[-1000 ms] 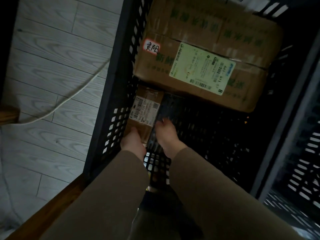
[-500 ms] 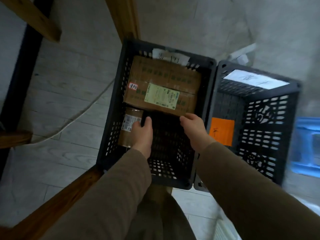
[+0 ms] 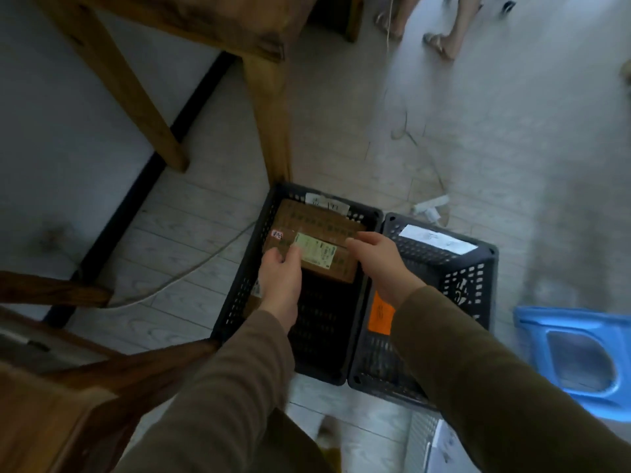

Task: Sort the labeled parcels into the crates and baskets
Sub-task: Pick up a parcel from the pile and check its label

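Cardboard parcel (image 3: 327,230), big and flat-topped with a pale green label (image 3: 317,254), lies at the far end of the left crate (image 3: 239,288); a smaller parcel (image 3: 254,295) hugs its left wall. It and the right crate (image 3: 478,268), both black perforated plastic, stand touching on pale wood-grain planks (image 3: 191,233) by a wooden table leg (image 3: 269,124). I see my left hand (image 3: 280,278) and right hand (image 3: 375,257) hover above, fingers relaxed, holding nothing.

Illumination is dim overall. The brightest zone is the floor (image 3: 512,138) at upper right, which appears washed out and hazy. The interior of the left crate (image 3: 327,322) falls into near-black shadow. Motion blur softens the entire frame, most strongly at the borders. Wide-angle distortion tilts the table leg (image 3: 112,87) outward at left.
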Demonstrator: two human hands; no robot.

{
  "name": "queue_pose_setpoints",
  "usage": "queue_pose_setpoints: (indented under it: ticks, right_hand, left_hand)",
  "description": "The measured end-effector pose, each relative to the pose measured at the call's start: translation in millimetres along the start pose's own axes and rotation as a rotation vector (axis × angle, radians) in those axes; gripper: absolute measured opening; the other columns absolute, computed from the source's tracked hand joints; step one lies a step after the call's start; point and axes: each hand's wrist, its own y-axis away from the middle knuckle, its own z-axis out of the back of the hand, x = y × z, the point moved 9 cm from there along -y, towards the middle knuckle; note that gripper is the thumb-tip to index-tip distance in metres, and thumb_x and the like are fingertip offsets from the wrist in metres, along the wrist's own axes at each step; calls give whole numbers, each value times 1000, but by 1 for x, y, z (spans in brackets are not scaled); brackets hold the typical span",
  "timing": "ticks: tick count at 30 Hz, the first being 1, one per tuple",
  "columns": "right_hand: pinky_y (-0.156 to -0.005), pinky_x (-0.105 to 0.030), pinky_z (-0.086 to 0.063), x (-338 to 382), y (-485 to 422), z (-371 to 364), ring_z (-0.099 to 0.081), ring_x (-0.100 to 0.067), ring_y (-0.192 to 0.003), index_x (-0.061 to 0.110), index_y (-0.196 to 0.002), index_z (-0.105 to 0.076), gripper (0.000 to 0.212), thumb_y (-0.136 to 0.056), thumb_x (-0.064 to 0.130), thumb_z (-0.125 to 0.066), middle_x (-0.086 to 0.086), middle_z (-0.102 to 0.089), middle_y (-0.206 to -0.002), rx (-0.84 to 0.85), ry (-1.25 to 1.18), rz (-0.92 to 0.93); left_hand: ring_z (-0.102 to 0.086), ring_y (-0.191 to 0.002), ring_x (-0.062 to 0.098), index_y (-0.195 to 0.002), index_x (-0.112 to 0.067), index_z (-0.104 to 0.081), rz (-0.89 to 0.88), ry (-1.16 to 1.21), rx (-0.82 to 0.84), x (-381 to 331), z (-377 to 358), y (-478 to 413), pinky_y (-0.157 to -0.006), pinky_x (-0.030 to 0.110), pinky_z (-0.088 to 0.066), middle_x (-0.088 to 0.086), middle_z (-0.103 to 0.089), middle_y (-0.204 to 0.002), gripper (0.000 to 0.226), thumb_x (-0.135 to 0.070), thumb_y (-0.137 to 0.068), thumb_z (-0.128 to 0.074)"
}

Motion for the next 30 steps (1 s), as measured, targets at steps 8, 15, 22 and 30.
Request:
queue_pose_setpoints:
  ticks: [8,15,22,30]
  right_hand:
    - [-85,-29,-46,101,150,-4,-55,-19,-107,10,-129,-52,43,-93,32,-58,-4,-57,-117,86,44,308]
    - [-102,-35,-42,176,288,-55,-53,-17,-116,15,-131,-53,48,-90,38,-60,0,-57,-125,291,107,546]
    - [-107,-38,-37,208,403,-147,-50,-17,-123,16,-137,-47,59,-88,45,-59,-2,-53,-135,542,164,704]
    - [-110,-43,-34,202,522,-267,-49,-22,-125,8,-130,-51,54,-90,45,-55,-10,-51,-136,781,277,850]
  left_hand:
    - [-54,-113,24,-136,5,-41,-272,78,-99,-73,88,160,-72,18,-47,18,-53,-130,52,-26,-96,-51]
    - [-42,-130,17,-145,-13,-33,-460,222,-260,-99,217,299,-106,28,-33,5,-41,-145,62,-35,-93,-56]
    - [-47,-125,21,-142,-12,-37,-545,455,-495,-76,355,409,-109,40,-37,6,-48,-139,60,-35,-91,-58]
    - [-55,-108,8,-139,-13,-41,-613,566,-757,-12,487,490,-93,25,-47,-3,-55,-125,55,-34,-92,-58]
